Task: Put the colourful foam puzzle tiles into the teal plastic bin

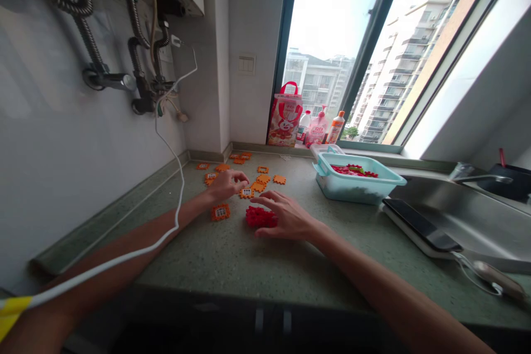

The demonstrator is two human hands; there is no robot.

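Observation:
My left hand (226, 185) is over the counter among orange toothed interlocking pieces. Its fingers are loosely bent, with a gap between them, and I see nothing held. Just below its fingertips lies an orange piece with a white window grid (246, 192). A similar orange window piece (220, 212) lies nearer to me. My right hand (288, 217) has its fingers stretched out and apart, the thumb low and the other fingers above. Between them a red toothed block (259, 217) rests on the counter, its right side hidden by the hand.
More orange pieces (261, 180) lie toward the wall. At right stands a pale blue tub (352, 192) with red pieces inside, then a phone (421, 224) beside the metal sink (489, 215). A white cable (179, 204) crosses above my left arm. Bottles (317, 130) line the window sill.

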